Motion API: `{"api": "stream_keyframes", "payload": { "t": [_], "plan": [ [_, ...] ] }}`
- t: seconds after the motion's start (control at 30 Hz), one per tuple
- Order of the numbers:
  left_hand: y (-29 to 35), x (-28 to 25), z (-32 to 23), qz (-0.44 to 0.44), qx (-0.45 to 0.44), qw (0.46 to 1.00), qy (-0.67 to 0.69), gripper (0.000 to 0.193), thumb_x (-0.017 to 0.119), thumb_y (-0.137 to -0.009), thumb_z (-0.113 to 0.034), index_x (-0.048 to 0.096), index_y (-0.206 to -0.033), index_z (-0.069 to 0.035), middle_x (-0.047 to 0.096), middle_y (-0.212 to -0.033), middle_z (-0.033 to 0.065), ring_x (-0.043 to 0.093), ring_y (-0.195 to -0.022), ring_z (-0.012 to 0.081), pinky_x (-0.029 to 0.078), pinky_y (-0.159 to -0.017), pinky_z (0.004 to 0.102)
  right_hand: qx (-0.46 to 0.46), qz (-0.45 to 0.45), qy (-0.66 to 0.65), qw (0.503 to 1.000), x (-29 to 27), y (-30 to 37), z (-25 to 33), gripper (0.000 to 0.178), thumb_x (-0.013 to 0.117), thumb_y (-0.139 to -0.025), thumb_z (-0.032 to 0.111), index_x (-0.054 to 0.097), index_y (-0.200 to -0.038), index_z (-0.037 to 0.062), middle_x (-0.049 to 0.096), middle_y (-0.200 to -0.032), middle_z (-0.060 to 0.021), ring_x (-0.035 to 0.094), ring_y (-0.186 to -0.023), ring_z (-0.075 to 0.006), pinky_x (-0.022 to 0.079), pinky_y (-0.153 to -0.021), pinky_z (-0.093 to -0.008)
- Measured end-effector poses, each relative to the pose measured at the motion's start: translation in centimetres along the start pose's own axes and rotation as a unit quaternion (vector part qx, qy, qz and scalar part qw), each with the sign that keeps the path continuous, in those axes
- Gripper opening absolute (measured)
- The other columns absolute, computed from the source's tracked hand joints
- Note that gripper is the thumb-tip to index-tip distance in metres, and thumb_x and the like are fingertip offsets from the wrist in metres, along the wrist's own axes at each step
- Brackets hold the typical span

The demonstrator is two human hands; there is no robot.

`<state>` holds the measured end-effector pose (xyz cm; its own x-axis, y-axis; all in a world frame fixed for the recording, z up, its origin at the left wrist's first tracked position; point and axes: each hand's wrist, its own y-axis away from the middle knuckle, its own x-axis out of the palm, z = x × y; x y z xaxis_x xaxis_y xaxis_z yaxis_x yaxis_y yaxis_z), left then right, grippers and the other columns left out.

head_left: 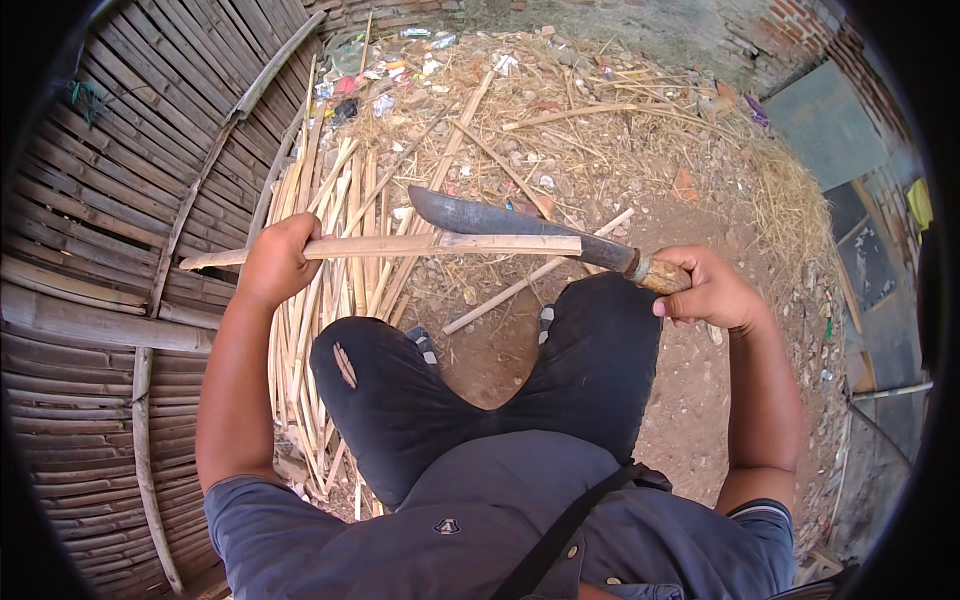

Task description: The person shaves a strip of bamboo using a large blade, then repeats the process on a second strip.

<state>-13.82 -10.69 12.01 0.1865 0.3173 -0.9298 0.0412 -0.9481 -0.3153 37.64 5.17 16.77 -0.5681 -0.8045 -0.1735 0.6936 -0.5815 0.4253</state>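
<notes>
- Dirt yard (700,400), strewn straw; bamboo strips (330,300) piled alongside.
- Left hand (277,262) grips strip (440,244) level, steadying it.
- Right hand (712,291) clenches machete (520,225), blade against strip.

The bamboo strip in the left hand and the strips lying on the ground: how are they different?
The bamboo strip is held level by the left hand, and the blade held by the right hand lies along it. The pile of strips lies loose on the dirt, running away from the person, untouched. Both are pale, thin, split bamboo.
</notes>
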Motion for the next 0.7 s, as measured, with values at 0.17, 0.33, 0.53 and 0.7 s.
{"api": "stream_keyframes", "payload": {
  "t": [0.17, 0.33, 0.53, 0.7],
  "plan": [
    [1.8, 1.6, 0.2, 0.074, -0.022, 0.997, 0.023, 0.021, 0.081, -0.079, -0.011, 0.062, -0.083, -0.004, 0.066, -0.075, 0.0182, 0.066, -0.074, 0.0419, 0.053, -0.066, 0.0451, -0.022, -0.037, -0.034, 0.999, 2.0, -0.6, -3.6, 0.038, 0.08, -0.081, -0.001, 0.069, -0.117, -0.0028, 0.064, -0.077, 0.0011, 0.058, -0.058, -0.0066, 0.046, -0.053, -0.0235],
    [2.0, 2.9, -5.0, 0.099, -0.085, 0.984, 0.12, 0.034, 0.082, -0.088, -0.031, 0.066, -0.081, -0.002, 0.065, -0.07, 0.021, 0.065, -0.065, 0.0413, 0.051, -0.061, 0.0456, -0.088, -0.118, -0.219, 0.965, 5.1, -2.3, -6.1, 0.038, 0.074, -0.085, -0.002, 0.062, -0.121, -0.0006, 0.059, -0.072, 0.0001, 0.053, -0.053, -0.0074, 0.041, -0.048, -0.0239],
    [2.4, 3.6, -7.2, 0.068, -0.128, 0.981, 0.128, 0.035, 0.079, -0.092, -0.03, 0.064, -0.079, -0.001, 0.064, -0.068, 0.0223, 0.064, -0.063, 0.0423, 0.05, -0.06, 0.0466, -0.162, -0.189, -0.31, 0.918, 10.9, -3.7, -4.4, 0.039, 0.072, -0.088, -0.001, 0.058, -0.125, -0.0013, 0.06, -0.075, -0.0009, 0.052, -0.052, -0.0072, 0.045, -0.049, -0.0244],
    [2.5, 4.6, -9.9, 0.057, -0.148, 0.977, 0.14, 0.036, 0.077, -0.092, -0.031, 0.064, -0.079, -0.001, 0.065, -0.071, 0.0241, 0.065, -0.068, 0.045, 0.051, -0.063, 0.0497, -0.208, -0.233, -0.418, 0.853, 16.5, -6.1, -3.7, 0.031, 0.069, -0.094, 0.002, 0.057, -0.122, 0.0011, 0.059, -0.08, -0.0001, 0.052, -0.055, -0.0072, 0.051, -0.056, -0.0265]
  ]
}}
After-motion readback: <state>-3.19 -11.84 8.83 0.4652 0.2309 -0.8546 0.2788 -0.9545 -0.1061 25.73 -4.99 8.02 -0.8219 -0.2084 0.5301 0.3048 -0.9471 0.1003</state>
